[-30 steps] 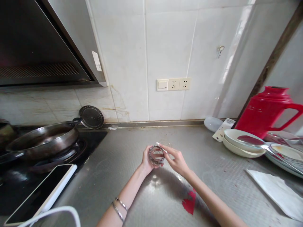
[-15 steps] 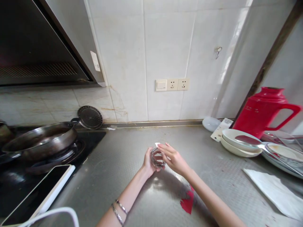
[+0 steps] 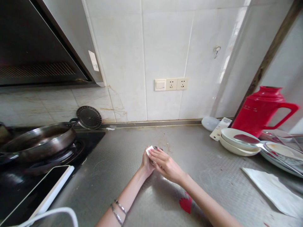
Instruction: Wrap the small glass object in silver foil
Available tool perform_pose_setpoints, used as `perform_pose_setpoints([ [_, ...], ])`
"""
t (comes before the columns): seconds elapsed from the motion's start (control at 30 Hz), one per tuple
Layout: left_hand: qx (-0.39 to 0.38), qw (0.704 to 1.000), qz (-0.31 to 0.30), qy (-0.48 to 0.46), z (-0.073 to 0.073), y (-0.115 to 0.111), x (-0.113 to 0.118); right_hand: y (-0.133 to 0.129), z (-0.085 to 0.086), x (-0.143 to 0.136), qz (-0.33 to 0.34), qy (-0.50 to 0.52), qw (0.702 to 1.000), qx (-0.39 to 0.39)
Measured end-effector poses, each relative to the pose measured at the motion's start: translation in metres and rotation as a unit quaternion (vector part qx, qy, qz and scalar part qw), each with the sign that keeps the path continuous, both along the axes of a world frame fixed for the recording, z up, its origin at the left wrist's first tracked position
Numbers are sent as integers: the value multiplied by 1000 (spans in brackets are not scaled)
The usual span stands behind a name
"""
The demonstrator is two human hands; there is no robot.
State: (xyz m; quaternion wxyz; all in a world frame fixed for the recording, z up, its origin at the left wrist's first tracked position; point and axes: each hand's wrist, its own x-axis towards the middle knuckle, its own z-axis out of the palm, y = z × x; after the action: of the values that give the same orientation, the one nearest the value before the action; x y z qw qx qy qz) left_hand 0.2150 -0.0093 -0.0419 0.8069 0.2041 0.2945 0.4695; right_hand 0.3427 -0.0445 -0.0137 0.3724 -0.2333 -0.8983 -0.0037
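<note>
Near the middle of the steel counter, my left hand [image 3: 146, 164] is wrapped round a small glass jar [image 3: 155, 148], of which only a dark patterned rim shows between the hands. My right hand [image 3: 164, 164] lies across the jar, its fingers together and pressing a small white piece of paper or cloth [image 3: 149, 150] against its left side. Most of the jar is hidden by my fingers. A torn red scrap [image 3: 186, 203] lies on the counter by my right forearm.
On the left, a metal pan [image 3: 41, 142] sits on the black stove, with a phone [image 3: 38, 195] and white cable in front. At right stand a red thermos [image 3: 260, 110], stacked bowls [image 3: 239, 148] with a spoon, and a folded white sheet [image 3: 272, 190].
My right hand has moved left over the jar, covering its opening, which showed before. The white piece has shifted left with it.
</note>
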Motion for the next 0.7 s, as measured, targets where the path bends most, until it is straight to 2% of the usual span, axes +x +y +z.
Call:
perform_pose_setpoints([
  [0.17,-13,997,31,-64,1,-1,1,-5,1,-4,17,4,1000,-2],
  [0.4,-3,995,97,-33,-5,6,-5,-3,3,3,40,11,999,6],
  [0.57,0,997,75,6,-4,9,-12,-2,6,7,44,6,999,27],
  [0.7,-15,997,76,4,2,8,-15,-2,7,10,39,-1,996,77],
])
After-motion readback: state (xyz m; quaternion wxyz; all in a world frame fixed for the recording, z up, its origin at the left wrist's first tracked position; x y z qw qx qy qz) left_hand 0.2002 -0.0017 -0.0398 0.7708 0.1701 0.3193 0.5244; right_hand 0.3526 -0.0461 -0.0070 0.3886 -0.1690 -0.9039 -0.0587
